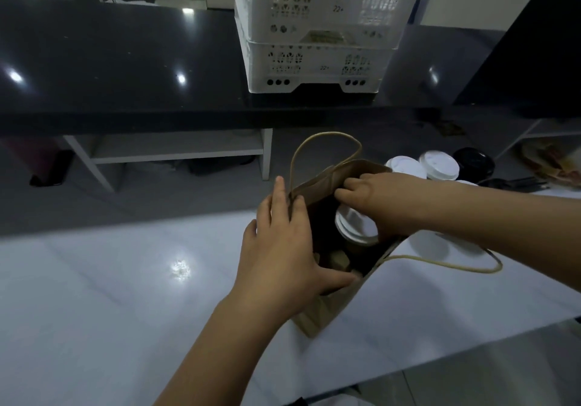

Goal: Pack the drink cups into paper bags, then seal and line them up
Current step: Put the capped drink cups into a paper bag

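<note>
Head: cup half-hidden inside bag

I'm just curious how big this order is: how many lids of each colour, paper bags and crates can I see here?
White lids: 4 (a white sliver near the black one may be a fifth)
Black lids: 1
Paper bags: 1
White crates: 2
Total: 8

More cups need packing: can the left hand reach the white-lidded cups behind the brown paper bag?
Probably not directly: the left hand holds the brown paper bag, which with the right arm blocks the white-lidded cups.
</note>
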